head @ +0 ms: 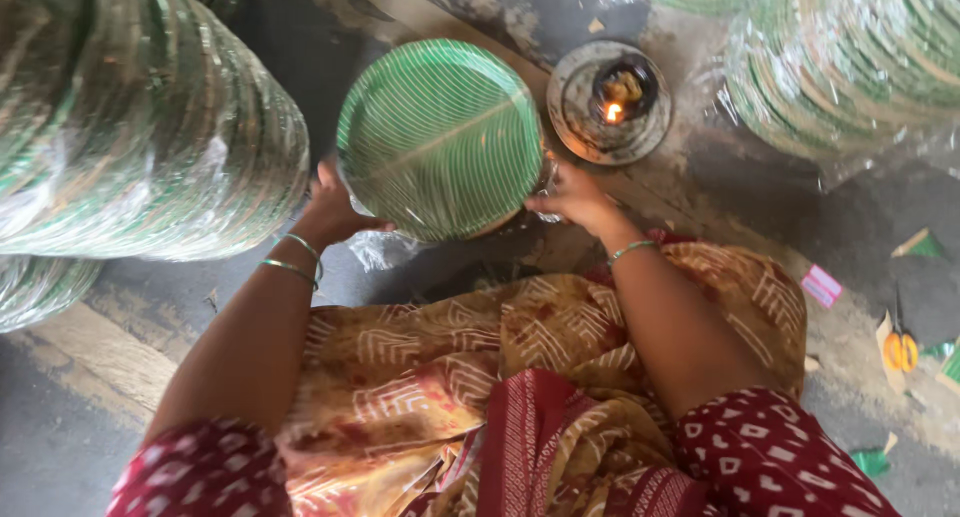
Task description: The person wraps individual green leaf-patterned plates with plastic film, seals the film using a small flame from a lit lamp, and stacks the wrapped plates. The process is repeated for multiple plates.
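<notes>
Gritty floor, ribbed green plates (round), both hands gripping

A large clear-plastic-wrapped bundle of stacked green striped plates is lying on its side at upper left, and a second wrapped bundle of the same kind is showing just beneath it at the left edge. A third clear-wrapped bundle of green plates is lying at upper right, its loose film spreading onto the floor. A small pink rectangular label is lying flat on the floor at right. No signs or screens are showing.
</notes>
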